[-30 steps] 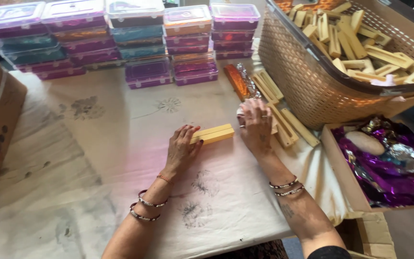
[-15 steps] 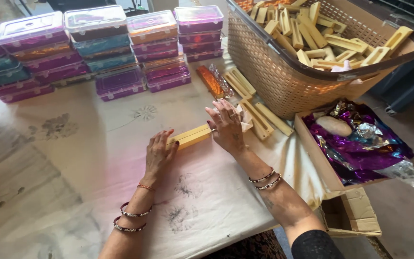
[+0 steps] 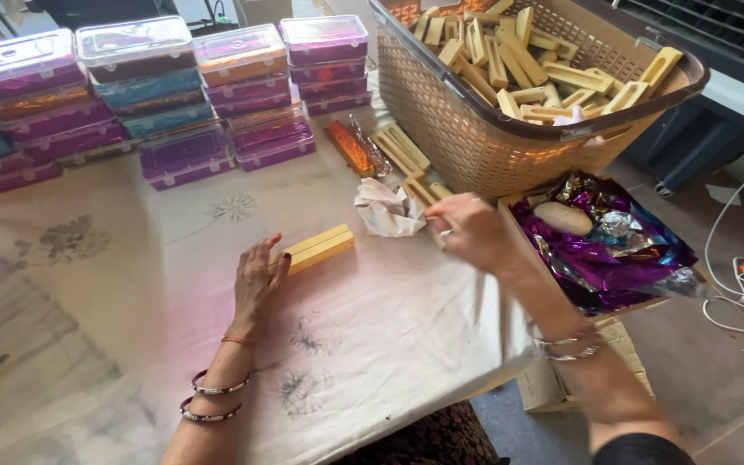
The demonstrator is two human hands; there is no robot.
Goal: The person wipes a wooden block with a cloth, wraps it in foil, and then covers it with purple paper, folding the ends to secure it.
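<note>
A person's left hand (image 3: 256, 277) rests flat on one end of a long pale-yellow wooden block (image 3: 316, 249) on the cloth-covered counter (image 3: 131, 284); the blurred right hand (image 3: 467, 229), grip unclear, sweeps near crumpled white paper (image 3: 387, 209) and could knock it off

bright, even daylight, soft shadows only; right hand (image 3: 468, 229) smeared by motion blur, pink glare tinting the tablecloth (image 3: 131, 284), edges bowed.
</note>
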